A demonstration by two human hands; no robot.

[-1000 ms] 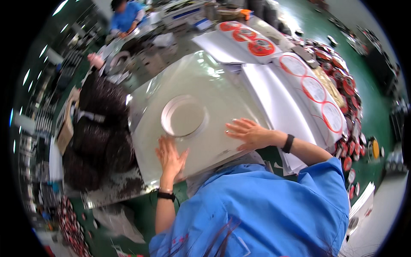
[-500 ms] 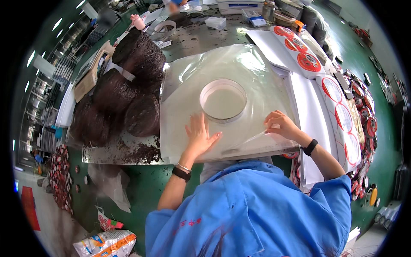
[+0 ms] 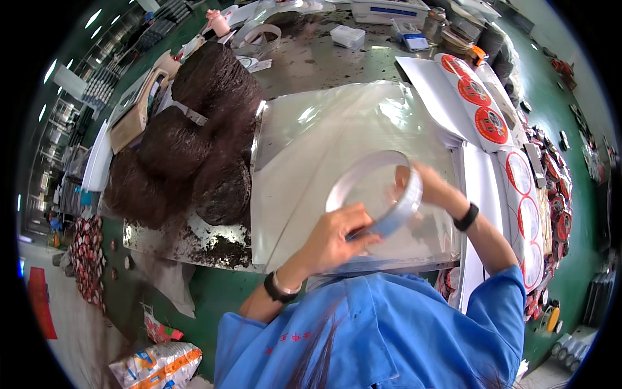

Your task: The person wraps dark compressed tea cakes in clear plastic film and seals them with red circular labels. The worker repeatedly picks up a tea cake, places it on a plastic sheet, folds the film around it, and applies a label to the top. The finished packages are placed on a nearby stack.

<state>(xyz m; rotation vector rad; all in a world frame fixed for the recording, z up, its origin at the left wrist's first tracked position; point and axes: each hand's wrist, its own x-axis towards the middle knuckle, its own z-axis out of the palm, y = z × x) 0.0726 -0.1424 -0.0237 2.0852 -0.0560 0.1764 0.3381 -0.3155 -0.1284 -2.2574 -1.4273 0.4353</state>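
Observation:
A shallow, open metal ring (image 3: 405,212) is tilted up above the stack of clear plastic sheets (image 3: 291,168) in front of me. My left hand (image 3: 337,236) grips its near left rim, thumb and fingers closed on the band. At the right side of the ring, my right hand (image 3: 429,185) holds the band, with fingertips reaching inside; motion blurs it somewhat. Large dark brown, crumbly-looking cylindrical lumps (image 3: 214,84) are piled to the left of the sheets.
Dark crumbs (image 3: 227,249) lie along the table's front left edge. White sheets with round red labels (image 3: 473,91) run down the right side. At the back are another ring (image 3: 264,40), a clear plastic box (image 3: 348,37), a small scale (image 3: 413,40) and a pink figure (image 3: 217,23).
The ring has come up off the plastic sheets and tilted, now in both hands. My left hand moved right from lying flat; my right let go of the sheet's edge.

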